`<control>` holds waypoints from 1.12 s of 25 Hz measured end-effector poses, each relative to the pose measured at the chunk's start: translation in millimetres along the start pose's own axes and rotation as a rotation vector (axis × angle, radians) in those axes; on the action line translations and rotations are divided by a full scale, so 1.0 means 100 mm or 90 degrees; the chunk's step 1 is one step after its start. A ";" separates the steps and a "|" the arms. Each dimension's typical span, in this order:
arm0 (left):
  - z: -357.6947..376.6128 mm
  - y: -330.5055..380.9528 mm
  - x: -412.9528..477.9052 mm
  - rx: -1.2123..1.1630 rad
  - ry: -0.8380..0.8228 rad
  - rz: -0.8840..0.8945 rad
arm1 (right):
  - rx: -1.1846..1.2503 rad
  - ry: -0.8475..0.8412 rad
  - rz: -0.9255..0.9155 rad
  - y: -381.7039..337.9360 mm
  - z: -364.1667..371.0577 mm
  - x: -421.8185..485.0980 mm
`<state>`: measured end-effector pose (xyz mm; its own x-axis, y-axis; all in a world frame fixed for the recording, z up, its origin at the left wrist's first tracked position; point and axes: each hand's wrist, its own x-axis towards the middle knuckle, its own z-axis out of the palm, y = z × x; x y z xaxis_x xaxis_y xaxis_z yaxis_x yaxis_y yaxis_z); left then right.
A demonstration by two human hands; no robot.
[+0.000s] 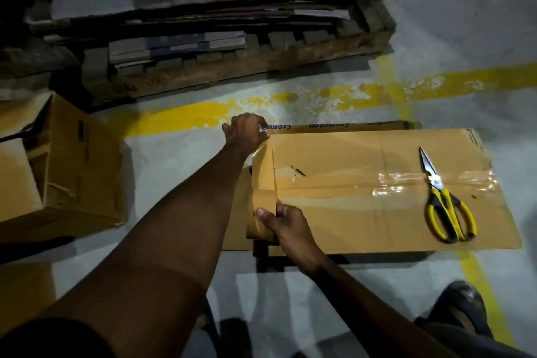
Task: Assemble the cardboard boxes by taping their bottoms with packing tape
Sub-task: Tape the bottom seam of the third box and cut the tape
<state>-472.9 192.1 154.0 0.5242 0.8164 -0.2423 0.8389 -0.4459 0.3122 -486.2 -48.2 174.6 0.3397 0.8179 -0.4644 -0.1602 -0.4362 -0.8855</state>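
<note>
A brown cardboard box (363, 206) lies bottom up on the floor, with clear tape across its middle seam. My right hand (290, 227) grips a roll of brown packing tape (263, 212) at the box's near left edge. A strip of tape (263, 166) runs from the roll up along the left edge. My left hand (247, 129) presses the strip's far end down at the far left corner. Yellow-handled scissors (444, 200) rest on the box at the right.
An assembled open box (66, 166) stands at the left. A wooden pallet (232, 67) stacked with flattened cartons lies behind. Yellow lines (377, 90) mark the grey floor. A shoe (462, 305) shows at the lower right.
</note>
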 end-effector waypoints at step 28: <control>-0.15 -0.14 -2.06 -0.378 0.006 -0.068 | -0.906 -0.013 -0.189 0.39 -0.42 0.21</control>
<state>-594.9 36.0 213.5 0.4374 0.8501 -0.2932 0.6597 -0.0817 0.7471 -446.6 -63.4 131.1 0.1815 0.9421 -0.2821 0.9528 -0.2394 -0.1865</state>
